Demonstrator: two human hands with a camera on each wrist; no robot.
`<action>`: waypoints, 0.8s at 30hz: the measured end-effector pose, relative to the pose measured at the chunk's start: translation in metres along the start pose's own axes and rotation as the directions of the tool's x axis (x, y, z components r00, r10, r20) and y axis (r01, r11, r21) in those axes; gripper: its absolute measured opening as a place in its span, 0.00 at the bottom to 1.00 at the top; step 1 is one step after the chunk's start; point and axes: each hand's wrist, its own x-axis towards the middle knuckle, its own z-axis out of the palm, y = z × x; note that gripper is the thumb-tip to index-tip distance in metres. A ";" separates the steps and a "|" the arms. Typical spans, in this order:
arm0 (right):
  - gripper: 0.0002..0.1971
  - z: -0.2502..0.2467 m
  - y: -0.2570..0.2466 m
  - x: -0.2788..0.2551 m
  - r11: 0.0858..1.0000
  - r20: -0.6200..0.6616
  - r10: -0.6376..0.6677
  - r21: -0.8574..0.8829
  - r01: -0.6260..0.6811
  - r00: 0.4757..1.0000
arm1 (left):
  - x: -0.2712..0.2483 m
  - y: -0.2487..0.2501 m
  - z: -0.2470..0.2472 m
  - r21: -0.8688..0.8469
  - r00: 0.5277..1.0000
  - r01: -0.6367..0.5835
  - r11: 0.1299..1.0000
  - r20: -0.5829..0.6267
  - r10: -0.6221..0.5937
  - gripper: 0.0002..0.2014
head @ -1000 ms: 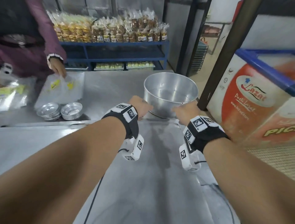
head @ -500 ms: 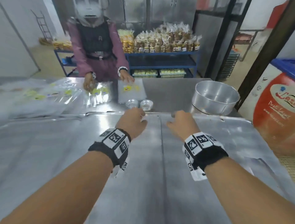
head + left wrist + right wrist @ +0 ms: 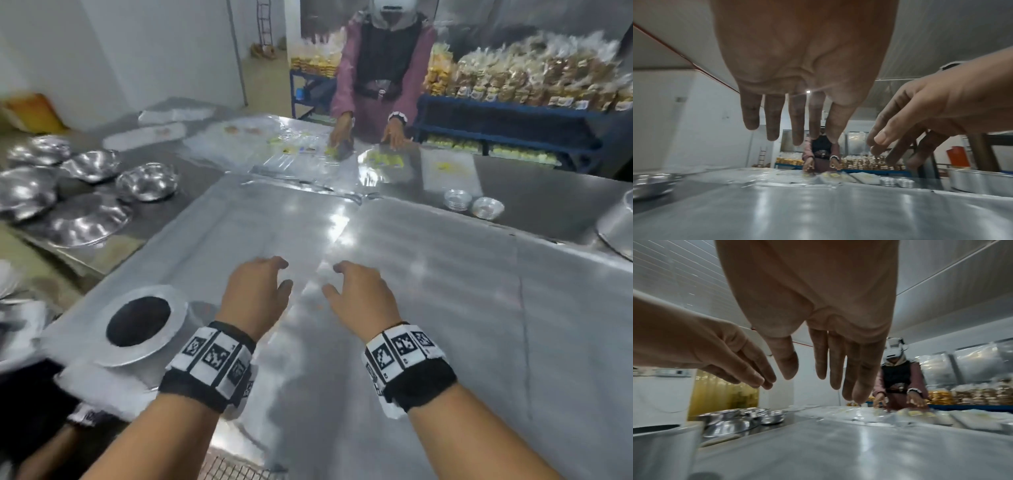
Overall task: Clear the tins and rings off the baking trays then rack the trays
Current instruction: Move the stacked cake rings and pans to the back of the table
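Note:
Two large flat baking trays lie side by side, the left tray (image 3: 239,236) and the right tray (image 3: 445,274). My left hand (image 3: 270,277) and right hand (image 3: 346,281) hover close together just above their seam, fingers loosely spread and holding nothing. The wrist views confirm this: left hand (image 3: 785,123) and right hand (image 3: 828,369) hang over bare metal. A round cake ring (image 3: 140,325) with a dark inside stands at the near left, beside my left wrist. A big round tin (image 3: 616,229) sits at the far right edge. Two small fluted tins (image 3: 472,204) stand beyond the right tray.
Several shiny metal bowls (image 3: 147,180) lie on a lower surface to the left. Another person (image 3: 380,68) works across the table over plastic bags (image 3: 301,150). A blue shelf (image 3: 513,116) with packed goods stands behind.
My view has swung left and both hands have drawn back from the big round tin to the middle of the trays. The cake ring and the bowls have come into view.

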 end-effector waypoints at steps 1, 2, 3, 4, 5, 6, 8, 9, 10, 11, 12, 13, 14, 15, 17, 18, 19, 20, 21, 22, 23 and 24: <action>0.23 0.014 -0.017 -0.001 1.000 0.025 -0.027 0.001 0.027 0.999 | -0.009 -0.021 -0.007 0.018 1.000 0.024 1.000 -0.016 -0.023 0.17; 0.23 0.026 -0.033 -0.003 0.999 0.050 -0.050 0.006 0.050 0.997 | -0.019 -0.041 -0.013 0.028 0.998 0.046 0.999 -0.038 -0.045 0.17; 0.23 0.038 -0.049 -0.004 0.997 0.078 -0.075 0.010 0.074 0.994 | -0.028 -0.062 -0.018 0.034 0.995 0.077 0.996 -0.068 -0.074 0.17; 0.23 0.051 -0.064 -0.006 0.995 0.103 -0.100 0.011 0.100 0.990 | -0.036 -0.084 -0.022 0.042 0.988 0.118 0.992 -0.108 -0.113 0.17; 0.22 0.063 -0.079 -0.007 0.992 0.126 -0.122 0.012 0.122 0.984 | -0.045 -0.103 -0.026 0.047 0.975 0.177 0.983 -0.142 -0.169 0.18; 0.21 0.075 -0.093 -0.009 0.990 0.149 -0.139 0.016 0.139 0.979 | -0.053 -0.121 -0.029 0.046 0.956 0.254 0.966 -0.166 -0.243 0.20; 0.19 0.097 -0.119 -0.009 0.986 0.186 -0.166 0.045 0.160 0.968 | -0.067 -0.151 -0.034 0.026 0.901 0.408 0.913 -0.171 -0.398 0.25; 0.18 0.108 -0.130 -0.009 0.985 0.206 -0.171 0.067 0.161 0.963 | -0.074 -0.164 -0.035 0.014 0.873 0.467 0.884 -0.166 -0.459 0.28; 0.18 0.117 -0.141 -0.008 0.985 0.232 -0.166 0.091 0.149 0.958 | -0.080 -0.175 -0.036 0.002 0.848 0.511 0.859 -0.161 -0.504 0.30; 0.19 0.127 -0.150 -0.007 0.984 0.259 -0.161 0.118 0.135 0.952 | -0.085 -0.186 -0.035 -0.017 0.826 0.548 0.837 -0.148 -0.544 0.32; 0.19 0.136 -0.158 -0.005 0.983 0.288 -0.153 0.140 0.116 0.945 | -0.089 -0.194 -0.035 -0.046 0.808 0.575 0.817 -0.126 -0.575 0.33; 0.18 0.145 -0.164 -0.003 0.982 0.309 -0.147 0.158 0.101 0.940 | -0.091 -0.202 -0.034 -0.091 0.792 0.597 0.797 -0.090 -0.603 0.32; 0.18 0.154 -0.169 -0.002 0.981 0.326 -0.137 0.172 0.084 0.935 | -0.092 -0.208 -0.035 -0.148 0.778 0.612 0.777 -0.060 -0.625 0.29; 0.19 0.163 -0.171 -0.001 0.979 0.340 -0.133 0.191 0.070 0.931 | -0.093 -0.212 -0.035 -0.193 0.764 0.627 0.755 -0.036 -0.644 0.26; 0.19 0.174 -0.173 0.001 0.970 0.351 -0.130 0.237 0.047 0.927 | -0.093 -0.218 -0.037 -0.230 0.742 0.653 0.722 0.001 -0.671 0.23; 0.18 0.176 -0.174 0.001 0.966 0.346 -0.127 0.257 0.037 0.930 | -0.093 -0.219 -0.038 -0.240 0.732 0.663 0.709 0.008 -0.681 0.22; 0.17 0.177 -0.173 0.001 0.960 0.336 -0.127 0.280 0.029 0.933 | -0.092 -0.220 -0.040 -0.249 0.724 0.669 0.700 0.006 -0.690 0.21; 0.16 0.177 -0.172 0.001 0.955 0.326 -0.126 0.297 0.025 0.937 | -0.091 -0.219 -0.041 -0.261 0.715 0.673 0.692 -0.011 -0.699 0.20; 0.15 0.178 -0.169 0.002 0.949 0.313 -0.131 0.314 0.028 0.941 | -0.090 -0.218 -0.043 -0.277 0.704 0.676 0.683 -0.029 -0.709 0.18; 0.14 0.176 -0.167 0.002 0.945 0.304 -0.135 0.324 0.031 0.943 | -0.088 -0.215 -0.044 -0.302 0.700 0.669 0.679 -0.051 -0.712 0.18; 0.14 0.174 -0.164 0.003 0.940 0.286 -0.143 0.339 0.040 0.947 | -0.086 -0.211 -0.046 -0.322 0.704 0.654 0.685 -0.071 -0.706 0.18; 0.14 0.171 -0.161 0.003 0.936 0.270 -0.138 0.349 0.036 0.953 | -0.084 -0.206 -0.048 -0.336 0.714 0.635 0.696 -0.089 -0.694 0.19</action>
